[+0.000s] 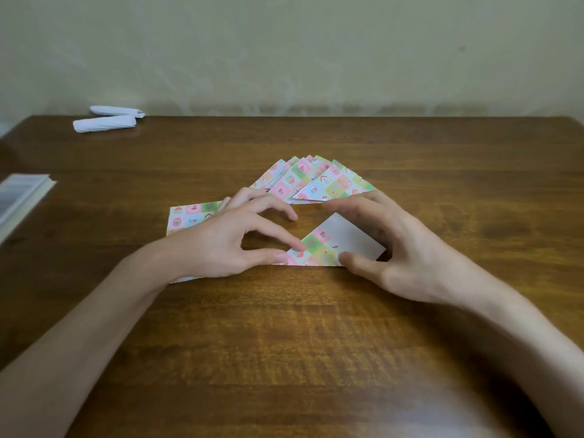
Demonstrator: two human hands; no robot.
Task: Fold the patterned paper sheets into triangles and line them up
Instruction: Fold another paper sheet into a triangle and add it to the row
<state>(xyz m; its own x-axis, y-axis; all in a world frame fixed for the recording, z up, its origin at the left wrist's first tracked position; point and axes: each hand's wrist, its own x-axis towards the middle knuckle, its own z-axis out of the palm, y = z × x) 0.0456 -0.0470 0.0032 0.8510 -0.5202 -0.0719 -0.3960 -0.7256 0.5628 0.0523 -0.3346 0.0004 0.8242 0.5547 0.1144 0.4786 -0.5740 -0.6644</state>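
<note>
A patterned paper sheet [328,245] lies partly folded on the wooden table [284,327], its white underside turned up at the right. My left hand [227,241] pinches the sheet's left corner between thumb and forefinger. My right hand [404,248] holds the right side, with the thumb on the patterned part and the fingers curled over the far edge. Several folded patterned triangles [316,181] lie fanned just beyond my hands. A stack of flat patterned sheets [186,216] lies under my left hand and wrist, mostly hidden.
Two white rolled papers [107,119] lie at the table's back left corner. A white book or box [19,197] sits at the left edge. A pale wall stands behind the table's far edge.
</note>
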